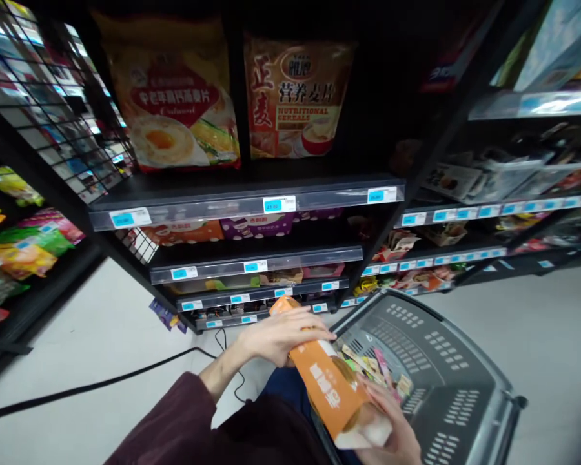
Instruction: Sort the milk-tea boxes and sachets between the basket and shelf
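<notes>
Between my two hands is an orange and white cardboard food box (326,387) with clear windows, held over the near edge of a grey shopping cart. My left hand (283,332) lies across the far end of the box, its fingers wrapped over the top. At the near end my right hand (392,423) grips the box's right side and corner. Several small colourful packets (375,368) lie inside the cart (445,349), just right of the box. Some fingertips are hidden behind the box.
A black shelf unit (252,205) stands ahead, with an oatmeal bag (181,97) and a cereal bag (297,97) on its upper level. Purple boxes (256,225) sit below. A black cable (126,371) crosses the floor at left. A purple packet (167,316) hangs by the shelf's lower left.
</notes>
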`<state>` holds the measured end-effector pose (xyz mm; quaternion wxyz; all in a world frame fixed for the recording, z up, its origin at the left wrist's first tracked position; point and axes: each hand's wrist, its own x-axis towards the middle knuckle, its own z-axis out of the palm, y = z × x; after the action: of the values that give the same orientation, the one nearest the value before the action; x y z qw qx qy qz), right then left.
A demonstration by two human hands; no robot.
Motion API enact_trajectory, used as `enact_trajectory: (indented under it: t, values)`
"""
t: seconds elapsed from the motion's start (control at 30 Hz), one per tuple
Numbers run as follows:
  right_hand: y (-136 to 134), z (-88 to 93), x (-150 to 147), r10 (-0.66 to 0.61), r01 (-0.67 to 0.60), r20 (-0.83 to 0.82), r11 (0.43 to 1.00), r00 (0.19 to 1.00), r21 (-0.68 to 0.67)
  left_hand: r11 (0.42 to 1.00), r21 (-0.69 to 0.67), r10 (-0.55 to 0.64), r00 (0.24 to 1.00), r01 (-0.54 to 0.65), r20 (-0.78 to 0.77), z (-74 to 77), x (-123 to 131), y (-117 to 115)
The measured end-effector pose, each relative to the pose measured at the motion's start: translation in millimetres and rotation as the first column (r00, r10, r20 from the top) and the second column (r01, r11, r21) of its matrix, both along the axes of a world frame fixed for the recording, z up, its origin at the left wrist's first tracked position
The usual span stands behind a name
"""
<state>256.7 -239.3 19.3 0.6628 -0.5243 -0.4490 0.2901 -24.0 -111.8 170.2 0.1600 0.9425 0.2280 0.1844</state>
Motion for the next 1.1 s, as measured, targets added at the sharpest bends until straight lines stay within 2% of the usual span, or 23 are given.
enact_trajectory:
  t: [0.1,0.2,0.27,0.4,0.47,0.57,0.7,0.8,0.87,1.0,1.1]
  values:
    - [10,24.8,-8,0.076,-0.08,0.058,0.995,0.995,0.063,0.995,-0.075,-0.068,0.996,0.072,0.054,-7.6,3,-1]
    - [17,35.6,-18,0.082,-0.099,0.1,0.98,0.992,0.174,0.998,-0.016,-0.065,0.991,0.067,0.117,-11.0,-1,1]
    - [21,37.2,-24,0.071,-0.099,0.127,0.968,0.989,0.23,0.998,0.053,-0.039,0.992,0.033,0.118,-7.1,-8,6]
    - [25,32.5,-34,-0.016,0.004,0.066,0.984,0.998,0.18,0.963,0.242,0.101,0.99,-0.122,0.095,14.3,-34,26]
    - [24,25.1,-34,-0.08,0.075,0.031,0.987,0.996,0.143,0.907,0.351,0.225,0.972,-0.234,0.068,28.9,-50,36]
    - [18,8.1,-29,-0.151,0.147,0.033,0.985,0.988,0.09,0.785,0.496,0.424,0.906,-0.371,0.005,51.7,-74,49]
    - [10,-12.4,-25,-0.08,0.079,0.096,0.997,0.992,0.006,0.628,0.609,0.652,0.755,-0.485,-0.071,75.3,-96,58]
    - [3,-17.9,-33,-0.02,0.023,0.098,0.999,0.995,-0.034,0.559,0.624,0.77,0.622,-0.546,-0.144,82.9,-115,66]
    - [-2,-18.3,-41,0.007,-0.001,0.08,0.997,0.997,-0.08,0.514,0.613,0.841,0.495,-0.6,-0.22,85.0,-134,72]
    - [-8,-22.9,-52,0.086,-0.077,0.055,0.984,0.995,-0.161,0.417,0.5,0.884,0.212,-0.759,-0.416,94.5,-182,85]
    - [-10,-34.9,-48,0.116,-0.106,0.039,0.976,0.993,-0.191,0.286,0.4,0.85,0.037,-0.871,-0.526,107.3,-216,91]
